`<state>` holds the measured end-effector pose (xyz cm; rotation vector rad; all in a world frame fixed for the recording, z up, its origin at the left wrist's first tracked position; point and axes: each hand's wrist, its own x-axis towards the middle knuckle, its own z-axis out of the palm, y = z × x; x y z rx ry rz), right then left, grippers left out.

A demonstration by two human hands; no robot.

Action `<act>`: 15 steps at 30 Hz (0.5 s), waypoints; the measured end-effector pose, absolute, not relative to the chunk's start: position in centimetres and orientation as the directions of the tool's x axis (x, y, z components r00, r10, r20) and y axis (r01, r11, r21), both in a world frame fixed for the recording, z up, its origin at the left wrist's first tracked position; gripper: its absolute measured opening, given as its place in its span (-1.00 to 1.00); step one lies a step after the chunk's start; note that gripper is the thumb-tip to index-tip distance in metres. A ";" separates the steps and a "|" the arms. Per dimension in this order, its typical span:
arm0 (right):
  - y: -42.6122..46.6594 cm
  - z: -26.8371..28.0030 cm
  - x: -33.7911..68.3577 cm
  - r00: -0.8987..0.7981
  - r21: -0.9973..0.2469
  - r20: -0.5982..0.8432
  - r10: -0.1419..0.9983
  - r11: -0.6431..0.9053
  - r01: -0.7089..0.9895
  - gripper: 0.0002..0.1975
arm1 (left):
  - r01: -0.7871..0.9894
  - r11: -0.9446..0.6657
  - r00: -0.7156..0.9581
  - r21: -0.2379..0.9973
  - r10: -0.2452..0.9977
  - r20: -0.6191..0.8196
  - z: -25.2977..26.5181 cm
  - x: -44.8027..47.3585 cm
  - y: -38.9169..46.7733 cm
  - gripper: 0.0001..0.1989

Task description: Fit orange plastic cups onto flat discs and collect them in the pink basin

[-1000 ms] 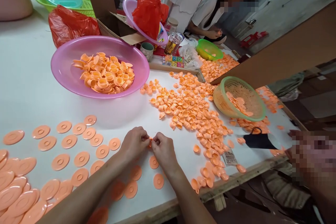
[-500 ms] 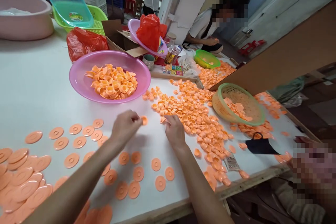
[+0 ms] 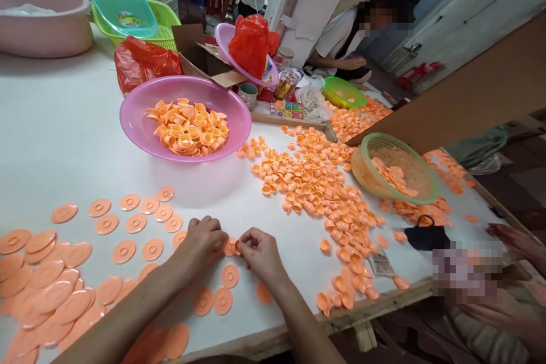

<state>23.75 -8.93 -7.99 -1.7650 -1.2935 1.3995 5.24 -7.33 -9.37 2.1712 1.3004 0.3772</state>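
Note:
My left hand [image 3: 202, 243] is closed over the white table, its fingertips on a small orange plastic piece [image 3: 229, 246]; whether this is a saucer or a cup I cannot tell. My right hand [image 3: 259, 253] meets it from the right, pinching a small orange toy cup that its fingers partly hide. Flat orange toy saucers with a raised ring, such as this saucer [image 3: 230, 276], lie just below the hands. More saucers [image 3: 53, 293] are heaped at the left. A spread pile of orange toy cups [image 3: 315, 176] lies beyond my right hand.
A pink basin [image 3: 134, 125] holds many cups. A green-rimmed basket [image 3: 362, 162] with orange pieces stands at the right, near a black face mask [image 3: 426, 234]. Red bags, a cardboard box [image 3: 191, 45] and jars crowd the back. Another person's hands [image 3: 512, 242] are at the right edge.
Both hands have come down towards me and closer together, the right one leaving the edge of the cup pile. Their fingers now meet at an orange piece. The camera view has shifted slightly.

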 end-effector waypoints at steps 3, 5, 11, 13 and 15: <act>-9.7 -8.2 22.7 0.068 -0.842 -0.359 0.931 -0.354 0.407 -0.90 | 0.694 -0.370 0.478 0.618 0.878 -0.012 -10.2 6.2 -7.0 -0.86; -9.6 -8.2 22.2 0.086 -0.843 -0.261 0.962 -0.270 0.466 -0.88 | 0.687 -0.392 0.488 0.612 0.873 0.011 -10.2 6.4 -6.5 -0.82; -8.9 -7.7 22.2 0.088 -0.829 -0.441 0.893 -0.443 0.342 -0.91 | 0.667 -0.357 0.472 0.653 0.881 -0.001 -10.0 6.5 -6.7 -0.83; -8.8 -7.6 22.6 0.129 -0.799 -0.516 0.847 -0.530 0.285 -0.90 | 0.666 -0.340 0.456 0.664 0.890 -0.003 -9.9 6.5 -6.9 -0.83; -8.8 -7.7 23.1 0.175 -0.790 -0.523 0.834 -0.551 0.269 -0.89 | 0.672 -0.323 0.441 0.666 0.898 -0.009 -9.7 6.5 -7.0 -0.85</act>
